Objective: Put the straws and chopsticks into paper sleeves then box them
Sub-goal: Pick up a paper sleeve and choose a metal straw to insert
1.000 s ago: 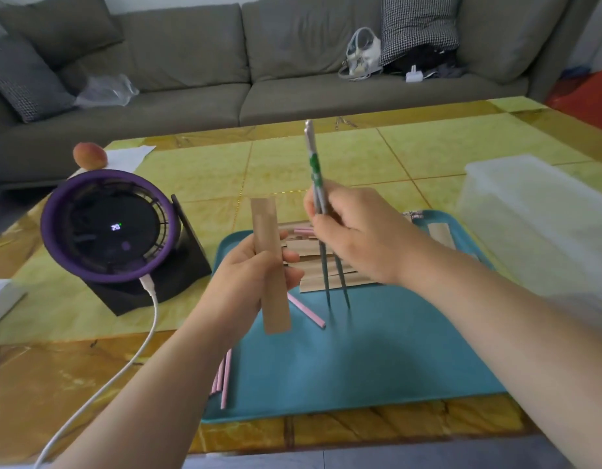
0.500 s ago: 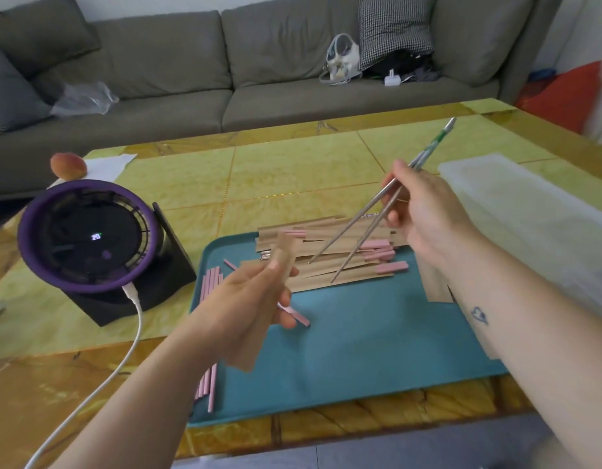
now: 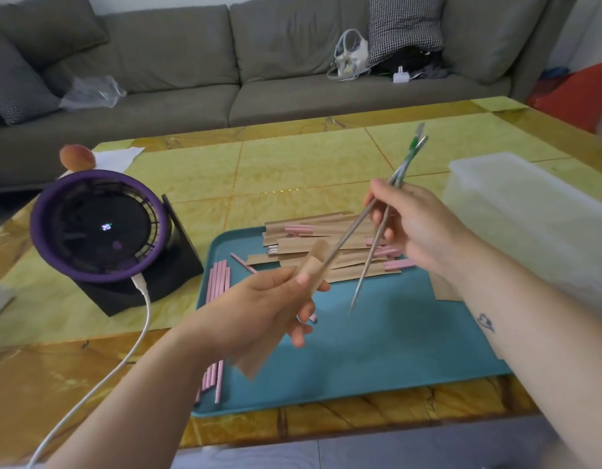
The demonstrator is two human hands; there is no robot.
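The pile of filled sleeves (image 3: 326,231) is sitting at the back of the tray (image 3: 394,367), several with pink straw ends poking out, so a good share of the sleeving looks done. A row of bare straws (image 3: 218,279) is still waiting along the tray's left edge, and the clear box (image 3: 529,214) on the right is looking untouched, though its cloudy walls are hiding the inside. Right now the left hand (image 3: 265,309) is gripping an open paper sleeve (image 3: 315,262) above the tray, mouth tilted up and away. The right hand (image 3: 418,228) is pinching the chopsticks (image 3: 347,236) near their upper ends. One tip is reaching the sleeve's mouth while the other is splaying wide, pointing down at the tray. Half a second ago both tips were hovering over the pile, apart from the sleeve, and before that the pair was standing upright, so the hands are closing in.
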